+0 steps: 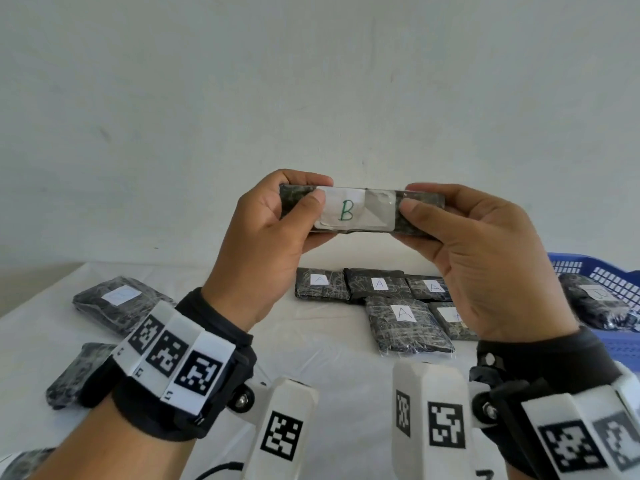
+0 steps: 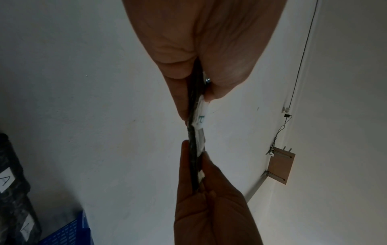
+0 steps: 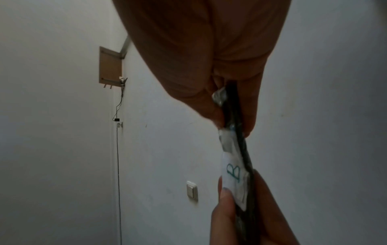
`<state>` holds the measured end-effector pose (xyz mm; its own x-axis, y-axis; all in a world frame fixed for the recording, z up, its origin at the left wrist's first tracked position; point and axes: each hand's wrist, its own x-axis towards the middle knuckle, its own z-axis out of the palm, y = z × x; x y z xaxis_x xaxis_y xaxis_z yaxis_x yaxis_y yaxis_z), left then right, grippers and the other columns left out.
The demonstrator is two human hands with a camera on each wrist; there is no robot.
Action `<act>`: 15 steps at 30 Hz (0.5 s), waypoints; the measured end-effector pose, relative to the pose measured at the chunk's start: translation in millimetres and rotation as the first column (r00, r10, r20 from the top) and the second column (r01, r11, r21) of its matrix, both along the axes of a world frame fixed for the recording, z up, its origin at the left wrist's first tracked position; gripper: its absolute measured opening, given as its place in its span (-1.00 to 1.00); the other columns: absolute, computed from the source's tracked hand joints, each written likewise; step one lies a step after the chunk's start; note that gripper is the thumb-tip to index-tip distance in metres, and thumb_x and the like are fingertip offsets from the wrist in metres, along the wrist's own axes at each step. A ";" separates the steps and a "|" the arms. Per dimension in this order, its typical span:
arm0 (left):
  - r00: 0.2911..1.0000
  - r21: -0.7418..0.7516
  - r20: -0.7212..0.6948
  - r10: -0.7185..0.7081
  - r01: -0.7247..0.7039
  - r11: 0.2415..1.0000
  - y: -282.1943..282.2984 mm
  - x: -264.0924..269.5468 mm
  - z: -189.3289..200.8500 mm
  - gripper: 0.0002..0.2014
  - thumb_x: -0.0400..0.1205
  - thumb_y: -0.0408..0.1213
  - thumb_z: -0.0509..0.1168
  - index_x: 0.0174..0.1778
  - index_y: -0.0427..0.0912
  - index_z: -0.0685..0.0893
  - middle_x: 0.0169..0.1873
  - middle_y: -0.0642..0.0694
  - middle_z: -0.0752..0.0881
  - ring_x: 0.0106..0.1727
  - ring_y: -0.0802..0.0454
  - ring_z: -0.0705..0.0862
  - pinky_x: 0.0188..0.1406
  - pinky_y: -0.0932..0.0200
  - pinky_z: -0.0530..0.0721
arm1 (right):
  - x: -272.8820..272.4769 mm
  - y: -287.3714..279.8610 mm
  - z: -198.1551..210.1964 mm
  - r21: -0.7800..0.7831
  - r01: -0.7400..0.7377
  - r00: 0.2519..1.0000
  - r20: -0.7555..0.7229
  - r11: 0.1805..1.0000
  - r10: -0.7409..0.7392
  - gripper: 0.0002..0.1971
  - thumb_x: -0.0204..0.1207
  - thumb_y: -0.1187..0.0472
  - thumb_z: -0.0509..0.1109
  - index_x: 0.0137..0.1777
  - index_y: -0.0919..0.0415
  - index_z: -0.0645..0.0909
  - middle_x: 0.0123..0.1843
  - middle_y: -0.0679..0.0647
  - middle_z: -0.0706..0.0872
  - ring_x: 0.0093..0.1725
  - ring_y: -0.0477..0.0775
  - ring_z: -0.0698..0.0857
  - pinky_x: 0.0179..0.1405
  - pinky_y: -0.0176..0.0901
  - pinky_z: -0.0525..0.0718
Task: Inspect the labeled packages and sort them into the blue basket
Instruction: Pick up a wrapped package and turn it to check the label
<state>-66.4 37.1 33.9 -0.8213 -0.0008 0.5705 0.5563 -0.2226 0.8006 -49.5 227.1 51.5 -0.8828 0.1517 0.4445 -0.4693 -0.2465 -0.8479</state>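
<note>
I hold a dark wrapped package (image 1: 367, 213) up in front of the wall, its white label with a green B facing me. My left hand (image 1: 277, 220) pinches its left end and my right hand (image 1: 460, 237) pinches its right end. In the left wrist view the package (image 2: 195, 144) shows edge-on between both hands, and in the right wrist view the package (image 3: 234, 165) shows its B label. The blue basket (image 1: 602, 275) stands at the right edge of the table with one dark package (image 1: 595, 303) inside.
Several dark packages labelled A (image 1: 381, 289) lie grouped on the white table (image 1: 311, 344) below my hands. More dark packages lie at the left (image 1: 117, 303) and near left (image 1: 76, 372). The plain wall stands close behind.
</note>
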 end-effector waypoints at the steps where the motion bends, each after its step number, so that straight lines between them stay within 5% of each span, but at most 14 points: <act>1: 1.000 -0.009 0.002 -0.003 0.003 1.000 -0.7 -0.3 -0.1 -0.84 0.77 -0.45 0.28 0.04 -0.17 0.74 -0.06 -0.14 0.83 0.08 -0.04 0.87 0.01 0.14 0.83 | 0.0 -0.7 -0.3 0.016 0.003 1.000 0.005 1.000 -0.003 -0.91 0.58 0.52 0.47 0.01 0.38 0.74 -0.18 0.18 0.91 -0.13 0.11 0.90 -0.03 -0.15 0.88; 12: 0.995 -0.024 0.081 -0.050 0.052 0.998 4.3 2.5 -1.5 -0.85 0.71 -0.51 0.36 0.10 -0.20 0.72 0.02 -0.24 0.82 0.13 -0.10 0.87 0.07 0.08 0.85 | 0.6 -3.7 -2.5 0.313 0.322 0.946 -0.141 0.894 -0.291 -0.77 0.42 0.31 0.73 -0.08 0.11 0.73 -0.12 0.09 0.90 -0.06 0.20 0.91 0.02 0.07 0.90; 15: 0.999 -0.027 0.046 -0.022 0.023 0.999 5.9 4.2 -1.1 -0.84 0.70 -0.53 0.35 0.09 -0.20 0.71 -0.03 -0.20 0.83 0.08 -0.07 0.88 0.04 0.10 0.85 | 2.3 -5.1 -2.7 0.376 0.330 0.944 -0.141 0.866 -0.298 -0.65 0.35 0.19 0.79 0.00 0.09 0.69 -0.08 0.06 0.88 -0.10 0.08 0.86 -0.16 -0.19 0.80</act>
